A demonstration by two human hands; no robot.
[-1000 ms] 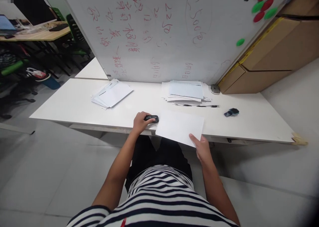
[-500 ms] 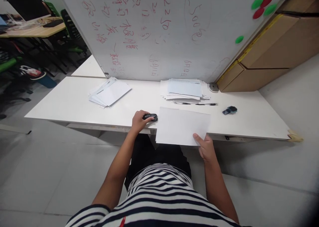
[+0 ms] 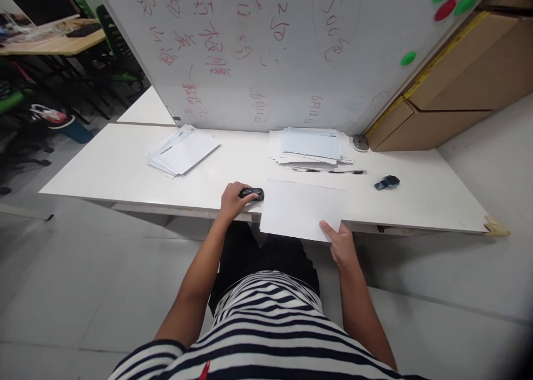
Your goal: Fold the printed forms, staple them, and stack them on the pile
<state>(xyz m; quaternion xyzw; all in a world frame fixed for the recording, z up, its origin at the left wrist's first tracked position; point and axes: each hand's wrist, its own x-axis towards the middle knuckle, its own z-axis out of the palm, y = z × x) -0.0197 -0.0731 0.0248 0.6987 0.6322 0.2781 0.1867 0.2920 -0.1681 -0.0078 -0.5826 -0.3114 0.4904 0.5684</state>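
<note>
My left hand (image 3: 232, 200) rests at the front edge of the white table (image 3: 125, 171), its fingers closed over a small black object (image 3: 251, 193). My right hand (image 3: 341, 245) pinches the near right corner of a blank white sheet (image 3: 302, 210), thumb on top. The sheet lies across the table's front edge, partly overhanging it.
A stack of papers (image 3: 312, 146) with a black pen (image 3: 328, 171) in front lies at the back middle, a second stack (image 3: 182, 149) at the back left. A small dark object (image 3: 387, 183) sits to the right. A whiteboard (image 3: 266, 46) and cardboard boxes (image 3: 449, 91) stand behind.
The sheet has swung from tilted to nearly square with the table edge and settled lower onto it. My right hand moved with it. My left hand stayed on the black object.
</note>
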